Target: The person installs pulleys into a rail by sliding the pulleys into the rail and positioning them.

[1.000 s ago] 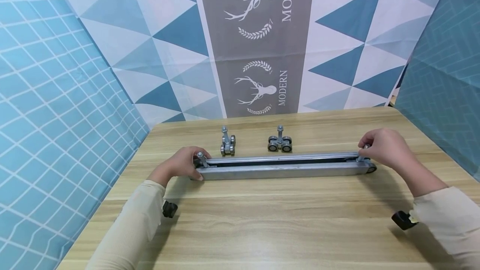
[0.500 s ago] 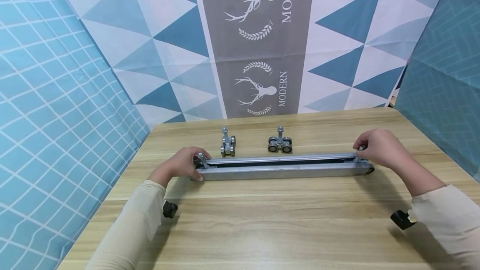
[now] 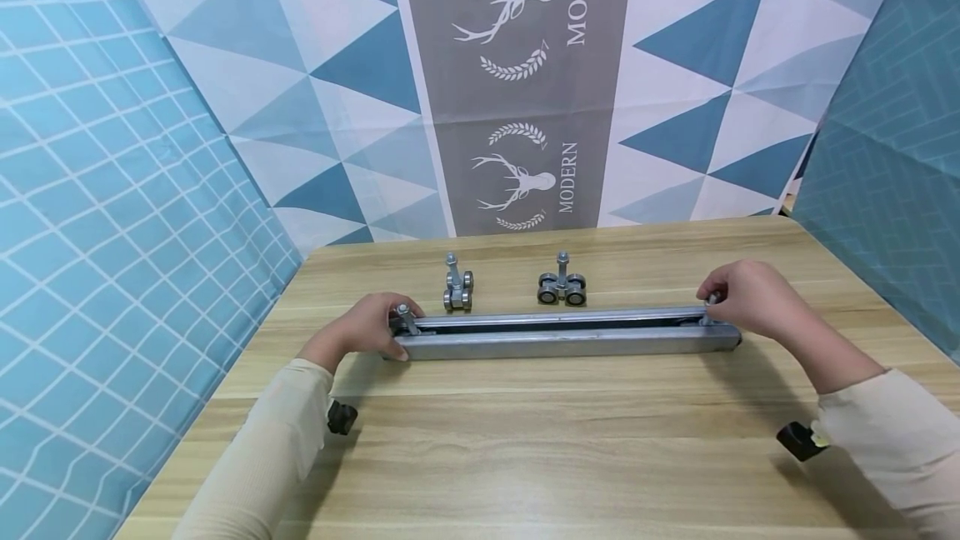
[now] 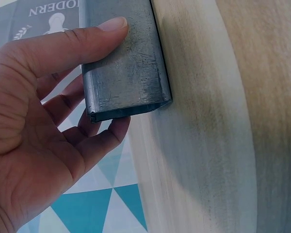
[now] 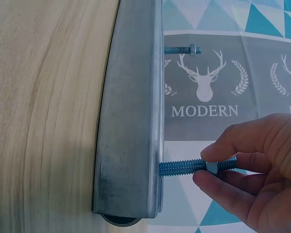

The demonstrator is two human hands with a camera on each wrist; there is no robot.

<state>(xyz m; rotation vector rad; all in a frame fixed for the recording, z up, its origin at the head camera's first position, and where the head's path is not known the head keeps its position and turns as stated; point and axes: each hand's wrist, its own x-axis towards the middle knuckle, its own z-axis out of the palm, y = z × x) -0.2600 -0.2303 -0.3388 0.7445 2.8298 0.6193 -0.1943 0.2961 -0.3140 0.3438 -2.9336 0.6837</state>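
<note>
A long grey metal channel rail (image 3: pixel 562 344) lies across the wooden table with its slot facing up. My left hand (image 3: pixel 369 327) grips its left end; in the left wrist view the thumb lies on the rail's side (image 4: pixel 128 63) and fingers curl behind and under the end. A roller trolley's bolt (image 3: pixel 406 317) stands up from the slot beside that hand. At the right end, my right hand (image 3: pixel 753 298) pinches the threaded bolt (image 5: pixel 179 168) of another roller trolley at its nut (image 5: pixel 211 167). That trolley's wheel (image 5: pixel 121 221) just shows below the rail's end; the rest is hidden inside.
Two loose roller trolleys, one at left (image 3: pixel 458 290) and one at right (image 3: pixel 562 286), sit behind the rail with bolts pointing away. Patterned cloth (image 3: pixel 517 107) hangs behind the table. Black devices hang under both wrists, left (image 3: pixel 342 417) and right (image 3: pixel 801 440).
My right hand has moved left with the bolt, and the trolley's wheel, sticking out of the rail's right end before, has slid almost fully inside. My left hand keeps its grip.
</note>
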